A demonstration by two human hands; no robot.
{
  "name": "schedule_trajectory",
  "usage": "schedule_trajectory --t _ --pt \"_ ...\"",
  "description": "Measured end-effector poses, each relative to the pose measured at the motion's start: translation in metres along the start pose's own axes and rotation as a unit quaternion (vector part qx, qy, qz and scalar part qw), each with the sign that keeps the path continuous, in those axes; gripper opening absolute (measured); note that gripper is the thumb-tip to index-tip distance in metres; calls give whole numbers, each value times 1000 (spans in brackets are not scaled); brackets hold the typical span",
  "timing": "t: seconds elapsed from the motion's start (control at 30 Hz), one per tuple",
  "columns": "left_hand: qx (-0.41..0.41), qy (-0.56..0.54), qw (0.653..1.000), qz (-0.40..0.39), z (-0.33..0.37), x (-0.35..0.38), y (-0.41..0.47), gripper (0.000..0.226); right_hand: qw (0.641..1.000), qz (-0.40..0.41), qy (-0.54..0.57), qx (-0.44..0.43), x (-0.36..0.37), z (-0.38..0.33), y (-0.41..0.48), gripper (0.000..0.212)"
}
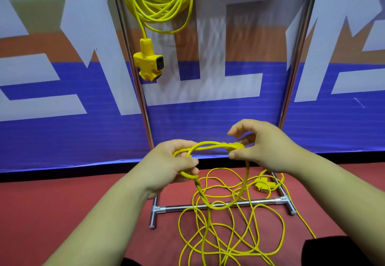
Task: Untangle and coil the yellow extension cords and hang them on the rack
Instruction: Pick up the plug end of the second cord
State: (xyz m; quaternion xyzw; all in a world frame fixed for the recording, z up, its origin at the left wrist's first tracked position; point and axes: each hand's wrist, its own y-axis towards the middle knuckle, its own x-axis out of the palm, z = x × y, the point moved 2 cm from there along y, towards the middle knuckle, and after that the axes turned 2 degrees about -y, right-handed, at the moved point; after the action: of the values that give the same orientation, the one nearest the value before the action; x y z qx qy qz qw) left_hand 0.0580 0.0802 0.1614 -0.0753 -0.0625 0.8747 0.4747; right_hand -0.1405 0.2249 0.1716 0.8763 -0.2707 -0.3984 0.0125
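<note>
Hanging between the two hands, a loop of the loose yellow cord [210, 143] is held up above the red floor [62, 213]. The cord is gripped by the left hand [177, 167], whose fingers are curled round its strands. The plug end [236, 146] of the cord is pinched by the thumb and bent fingers of the right hand [264, 149]. Below the hands, the rest of the cord is spread in a messy tangle on the floor, across the low bar of the metal rack [250, 202]. A floor socket block [263, 186] is seen lying by the right foot of the rack, among the strands. Higher up, a second yellow cord [160, 5] is hung on the rack in a neat coil near the left post. Its hanging socket block [149, 61] is left dangling under the coil, just beside that post. Behind the rack, a blue wall [208, 119] with big white shapes and an orange band is seen.
</note>
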Motion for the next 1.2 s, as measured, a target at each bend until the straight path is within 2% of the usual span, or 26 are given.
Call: schedule_trajectory --t 0.13,0.2,0.33,0.5,0.57,0.67,0.73,0.8,0.87,0.93,1.07,1.2 --pt "61 116 989 75 2 1 0 13 1000 -22 16 -8 4 -6 -3 47" --pt "97 137 978 121 5 1 -1 8 999 -34 31 -8 7 -8 -4 48" --pt "140 77 972 173 11 4 -2 9 987 -70 131 68 19 -1 -6 63" --pt "142 -31 968 205 14 6 -2 9 955 -154 218 129 24 2 -12 84" --pt "142 -38 969 199 14 7 -1 8 952 -168 217 139 22 1 -13 93" --pt "147 -26 976 157 11 10 -1 6 950 -132 246 142 17 -3 -12 102" --pt "149 -11 980 131 9 11 0 5 929 -100 321 153 14 -6 -11 91" --pt "148 9 982 114 7 13 1 5 912 -85 367 160 14 -11 -10 70" --pt "146 15 984 101 6 16 1 6 915 -70 364 162 17 -13 -9 42" --pt "138 6 986 98 7 18 1 7 921 -44 354 154 19 -14 -8 25" --pt "106 -36 985 128 4 15 4 18 919 14 373 129 14 -13 -6 21" --pt "80 -98 985 117 3 11 8 23 922 13 372 109 15 -15 -5 24"
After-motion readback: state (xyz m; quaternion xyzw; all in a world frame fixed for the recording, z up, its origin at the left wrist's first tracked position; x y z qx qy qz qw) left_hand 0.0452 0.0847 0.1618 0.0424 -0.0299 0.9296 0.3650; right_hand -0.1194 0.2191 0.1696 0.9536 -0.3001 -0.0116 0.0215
